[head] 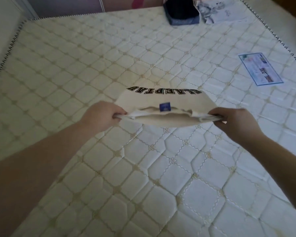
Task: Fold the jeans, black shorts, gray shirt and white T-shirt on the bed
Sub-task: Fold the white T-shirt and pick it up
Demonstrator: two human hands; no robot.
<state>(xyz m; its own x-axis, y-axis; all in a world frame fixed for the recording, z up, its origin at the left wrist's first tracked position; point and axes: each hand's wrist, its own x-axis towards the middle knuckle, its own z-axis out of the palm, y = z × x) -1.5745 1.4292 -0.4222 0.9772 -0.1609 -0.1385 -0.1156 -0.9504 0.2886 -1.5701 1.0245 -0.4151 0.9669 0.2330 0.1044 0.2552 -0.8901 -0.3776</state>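
A quilted bed (109,48) carries stacked dark clothes (181,12), a printed garment (220,11) and a leaflet (261,69).

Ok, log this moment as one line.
left hand grips T-shirt | right hand grips T-shirt | T-shirt folded, held above mattress | dark folded pile far edge

cream T-shirt (162,100), black lettering, blue tag (164,106)

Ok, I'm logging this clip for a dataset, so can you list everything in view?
White T-shirt: one, cream with black lettering and a blue neck tag, folded, held above the mattress.
Folded stack: one, black piece on top of blue denim, far edge.
Printed garment: one, white and gray, beside the stack.
Leaflet: one, blue-bordered, right side.
Mattress: one, cream, quilted.
Left hand: grips the shirt's left edge.
Right hand: grips its right edge.
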